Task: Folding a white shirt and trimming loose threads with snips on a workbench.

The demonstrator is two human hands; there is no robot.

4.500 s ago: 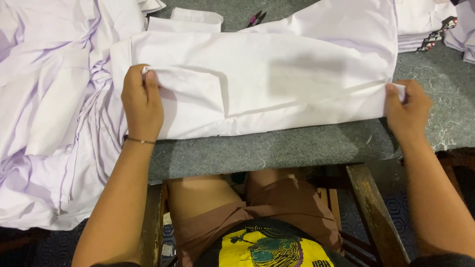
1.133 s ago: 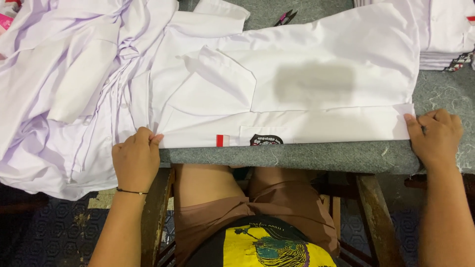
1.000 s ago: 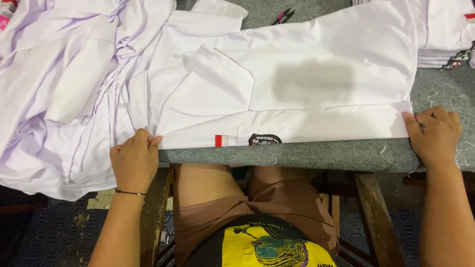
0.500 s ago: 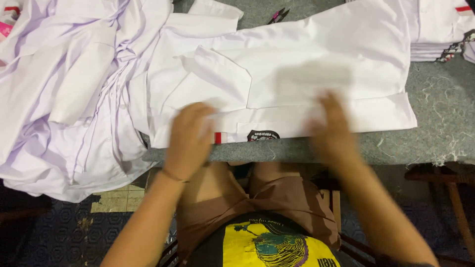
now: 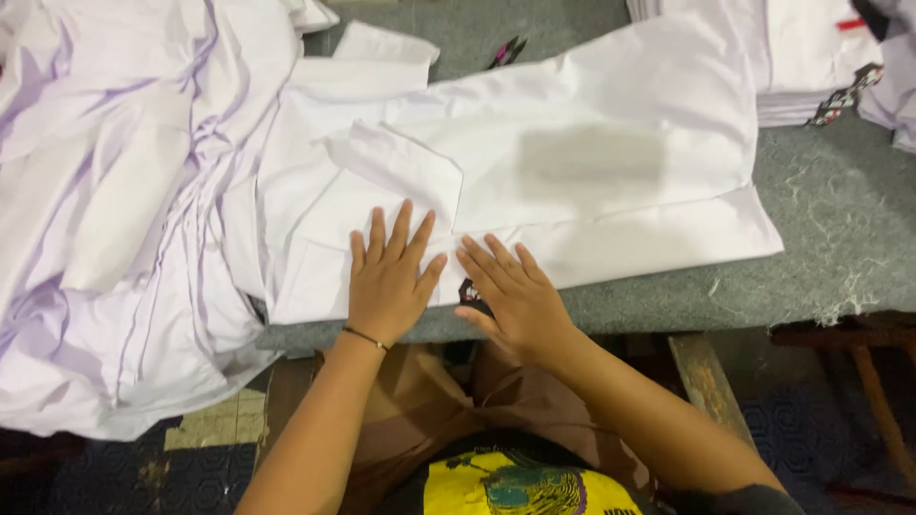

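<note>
A white folded garment lies flat across the grey felt table. My left hand rests palm down on its near hem, fingers spread. My right hand lies flat beside it, also palm down, covering a small dark label on the hem. Both hands press on the cloth side by side near the table's front edge and grip nothing.
A heap of white and lilac garments fills the left of the table and hangs over its edge. A stack of folded white pieces sits at the back right. Small pink-handled snips lie at the back. Wooden frame bars run below.
Both hands left the hem's outer ends and came together at the middle of the near edge, where they now lie flat. The red tag and dark label are now covered.
</note>
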